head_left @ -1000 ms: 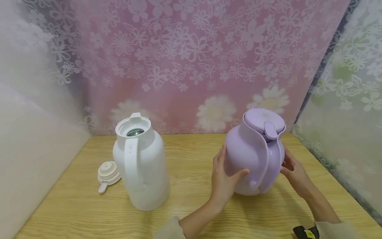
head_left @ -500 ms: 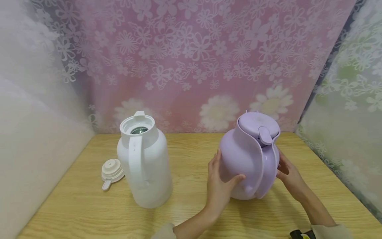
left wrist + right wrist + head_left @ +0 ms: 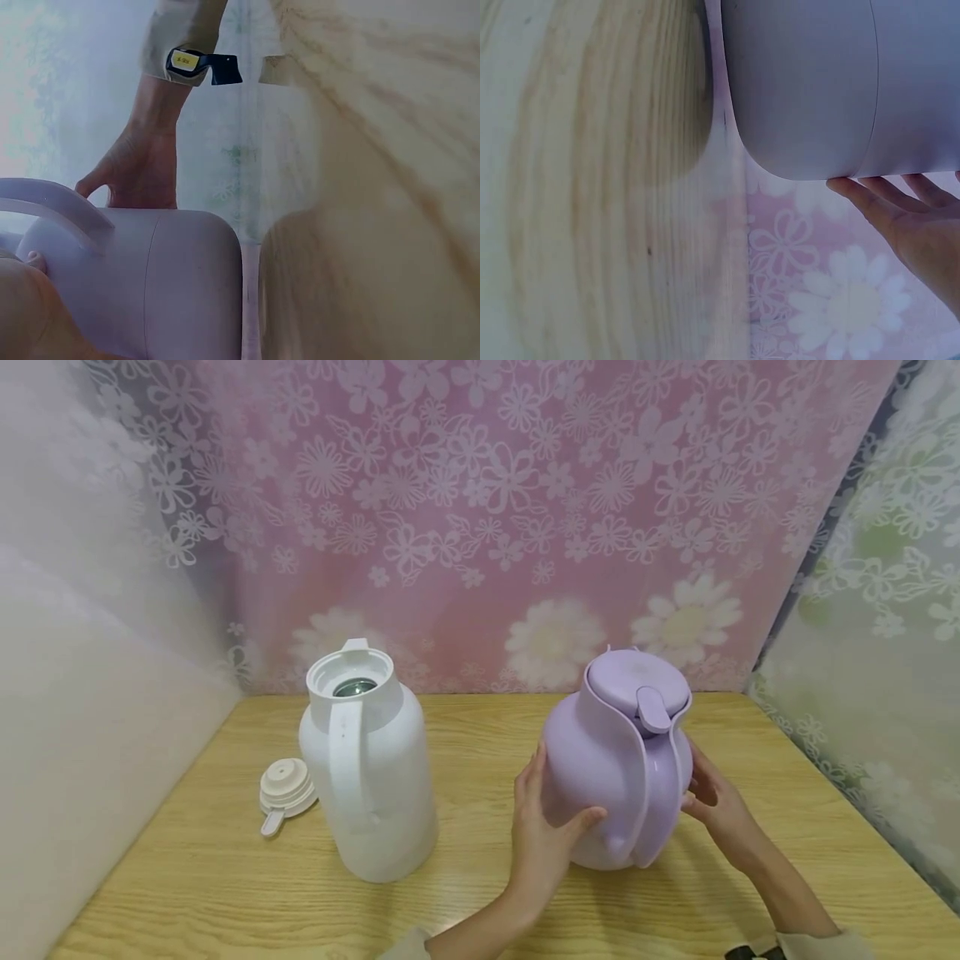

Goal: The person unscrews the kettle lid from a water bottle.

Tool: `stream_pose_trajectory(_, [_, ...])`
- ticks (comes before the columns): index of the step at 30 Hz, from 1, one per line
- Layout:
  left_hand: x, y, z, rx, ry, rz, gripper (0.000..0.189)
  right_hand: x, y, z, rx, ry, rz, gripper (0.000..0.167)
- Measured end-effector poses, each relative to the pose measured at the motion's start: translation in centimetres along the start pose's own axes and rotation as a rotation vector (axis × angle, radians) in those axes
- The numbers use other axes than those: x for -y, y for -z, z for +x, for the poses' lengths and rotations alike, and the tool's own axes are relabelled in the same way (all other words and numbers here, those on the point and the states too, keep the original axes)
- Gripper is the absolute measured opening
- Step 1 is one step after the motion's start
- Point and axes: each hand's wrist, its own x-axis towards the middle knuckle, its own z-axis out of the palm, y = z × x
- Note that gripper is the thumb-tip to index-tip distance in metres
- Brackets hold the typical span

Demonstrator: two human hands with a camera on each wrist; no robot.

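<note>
Both hands hold a lilac thermos jug point(image 3: 592, 747) from its two sides, its lid on and its handle turned towards me. My left hand point(image 3: 543, 843) spreads round the jug's left side, thumb in front. On the other side, my right hand point(image 3: 723, 818) has its fingertips against the wall, partly hidden behind the jug. In the left wrist view a narrow gap shows between the base of the jug point(image 3: 195, 285) and the table. The right wrist view shows fingers point(image 3: 885, 202) against the jug's lower body point(image 3: 802, 90).
A white thermos jug point(image 3: 382, 785) stands left of the lilac one, its mouth uncovered. Beside it lies a cream stopper point(image 3: 287, 785) with a small tab. The wooden table point(image 3: 480, 760) ends at a pink flowered curtain point(image 3: 450, 543); side panels flank it.
The lilac jug has moved left and slightly towards me, carried by both hands. Its distance to the white jug has shrunk. The view has shifted a little.
</note>
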Motion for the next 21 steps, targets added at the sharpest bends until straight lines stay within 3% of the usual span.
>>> stream_pose_trajectory(21, [0.66,0.36,0.06,0.014,0.006,0.019,0.092,-0.72,-0.53,-0.05,-0.01,-0.005,-0.049,0.066])
